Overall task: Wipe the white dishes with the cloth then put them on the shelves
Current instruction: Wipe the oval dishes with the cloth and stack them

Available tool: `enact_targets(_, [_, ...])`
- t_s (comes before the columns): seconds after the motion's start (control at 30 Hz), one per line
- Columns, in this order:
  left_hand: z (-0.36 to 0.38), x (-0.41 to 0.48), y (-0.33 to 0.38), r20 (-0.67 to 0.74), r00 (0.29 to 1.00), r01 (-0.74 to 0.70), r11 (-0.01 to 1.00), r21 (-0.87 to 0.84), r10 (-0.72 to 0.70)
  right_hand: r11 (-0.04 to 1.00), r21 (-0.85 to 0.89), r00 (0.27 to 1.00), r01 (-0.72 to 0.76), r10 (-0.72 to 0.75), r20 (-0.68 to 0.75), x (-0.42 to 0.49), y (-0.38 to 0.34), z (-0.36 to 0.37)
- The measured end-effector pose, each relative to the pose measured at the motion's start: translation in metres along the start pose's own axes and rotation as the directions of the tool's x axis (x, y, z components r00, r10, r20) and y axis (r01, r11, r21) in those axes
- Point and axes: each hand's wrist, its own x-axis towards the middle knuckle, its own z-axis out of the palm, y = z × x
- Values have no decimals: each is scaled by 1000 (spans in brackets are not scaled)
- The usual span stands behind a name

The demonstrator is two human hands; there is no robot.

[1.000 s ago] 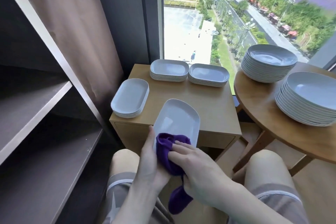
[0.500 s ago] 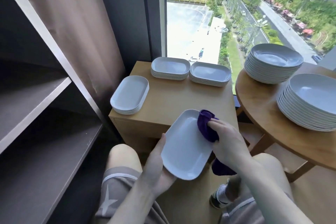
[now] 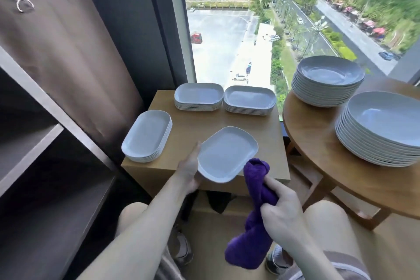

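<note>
My left hand (image 3: 190, 171) grips the left edge of a white rectangular dish (image 3: 227, 153), holding it above the front of the small wooden cabinet (image 3: 268, 138). My right hand (image 3: 280, 216) holds a purple cloth (image 3: 256, 209) bunched in its fist, just off the dish's lower right corner; the cloth's tail hangs down. Three stacks of the same white dishes rest on the cabinet: one at the left (image 3: 146, 136) and two at the back (image 3: 198, 96) (image 3: 249, 100). Dark shelves (image 3: 29, 143) stand at the left.
A round wooden table (image 3: 318, 143) at the right carries two tall stacks of white round plates (image 3: 327, 79) (image 3: 381, 127). Behind the cabinet is a window; a brown curtain hangs at the left. My knees and shoes are below.
The dish has been raised and moved forward over the cabinet in my left hand. My right hand with the cloth has come off the dish surface and dropped toward its lower right corner.
</note>
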Motion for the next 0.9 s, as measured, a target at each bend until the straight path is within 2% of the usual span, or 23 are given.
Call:
enact_targets(0.17, [14, 37, 12, -48, 995, 91, 995, 33, -90, 996, -84, 1000, -28, 27, -13, 0, 10, -1])
enact_targets(0.27, [13, 60, 16, -39, 988, 153, 981, 123, -149, 993, -80, 997, -83, 83, -8, 2, 12, -4])
enact_targets(0.33, [9, 74, 23, -112, 988, 126, 972, 198, -105, 990, -85, 993, -113, 115, 13, 4, 12, -4])
enact_targets(0.43, [3, 95, 29, -286, 956, 17, 962, 274, 65, 986, -96, 989, -139, 142, 25, 9, 13, -4])
enact_targets(0.47, [2, 100, 31, -305, 945, -23, 955, 296, 117, 984, -100, 989, -145, 147, 21, 10, 14, -4])
enact_targets(0.57, [4, 104, 33, -284, 937, -109, 942, 319, 204, 982, -105, 987, -157, 161, 24, 16, 16, 1])
enact_targets(0.67, [3, 104, 31, -268, 942, -122, 952, 281, 200, 984, -102, 989, -146, 148, 11, 21, 17, 7])
enact_targets(0.8, [0, 104, 24, -232, 955, -116, 951, 288, 186, 987, -3, 987, -158, 158, 7, 26, 19, 13])
enact_targets(0.9, [-3, 96, 24, -197, 962, -111, 926, 360, 191, 988, 16, 988, -153, 153, 7, 30, 17, 17])
